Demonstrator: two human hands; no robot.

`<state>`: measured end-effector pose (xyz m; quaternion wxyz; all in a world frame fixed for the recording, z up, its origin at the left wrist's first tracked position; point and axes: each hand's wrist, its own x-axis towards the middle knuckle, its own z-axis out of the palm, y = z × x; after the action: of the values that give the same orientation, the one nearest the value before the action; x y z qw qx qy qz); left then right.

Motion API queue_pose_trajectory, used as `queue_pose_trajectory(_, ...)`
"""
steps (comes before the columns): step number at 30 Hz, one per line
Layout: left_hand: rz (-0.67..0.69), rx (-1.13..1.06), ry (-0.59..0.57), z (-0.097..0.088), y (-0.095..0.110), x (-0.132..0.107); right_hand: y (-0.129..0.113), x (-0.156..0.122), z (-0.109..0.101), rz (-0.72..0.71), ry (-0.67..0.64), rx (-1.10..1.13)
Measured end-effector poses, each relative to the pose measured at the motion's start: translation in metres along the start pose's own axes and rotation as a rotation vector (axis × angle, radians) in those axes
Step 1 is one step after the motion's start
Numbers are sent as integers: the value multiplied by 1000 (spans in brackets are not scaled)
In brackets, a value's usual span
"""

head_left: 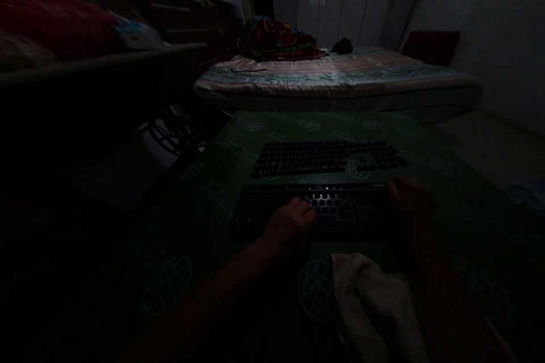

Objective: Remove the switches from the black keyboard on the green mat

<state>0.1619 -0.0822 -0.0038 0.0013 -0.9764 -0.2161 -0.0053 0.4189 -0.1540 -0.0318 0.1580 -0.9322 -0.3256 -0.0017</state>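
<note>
A black keyboard base (pixel 370 204) lies flat on a green-covered table, with rows of round key seats showing bare in its middle. My left hand (pixel 292 221) rests over the middle of the base, its fingers bent and drawn together; whatever is under the fingertips is hidden. At the right end of the base, my right hand (pixel 411 201) is closed against the top corner, gripping the edge. Just beyond the base, loose dark keycaps (pixel 302 156) lie in rows, set out in a keyboard's layout. The light is very dim, so fine detail is lost.
The green table cover (pixel 221 193) has white globe prints. A crumpled pale cloth (pixel 370 300) lies near me between my forearms. Beyond the table stands a bed (pixel 340 76) with a flowery blanket (pixel 279 39). On the left, a shelf (pixel 170 51) holds a red bundle (pixel 59 20).
</note>
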Motion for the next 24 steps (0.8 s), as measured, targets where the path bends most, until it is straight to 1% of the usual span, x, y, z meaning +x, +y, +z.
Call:
queue_pose_trajectory(5,43,-15,53,6,2,10,-3,1,3,-12,67,18)
queue_pose_trajectory(7,34,-18,107,11,-1,14,-6,1,4,11,71,39)
queue_pose_trajectory(11,99,-53,243,20,-11,24,-11,8,6,11,100,63)
queue_pose_trajectory(13,127,-77,277,20,-11,25,-11,8,6,18,132,55)
queue_pose_trajectory(15,131,-84,288,15,-6,25,-10,5,5,35,156,42)
queue_pose_trajectory(19,108,-86,237,8,9,29,-6,0,1,33,138,3)
queue_pose_trajectory(21,96,-81,219,8,15,33,-5,0,1,52,109,-13)
queue_pose_trajectory(24,82,-55,139,11,19,34,-2,-1,0,96,95,-34)
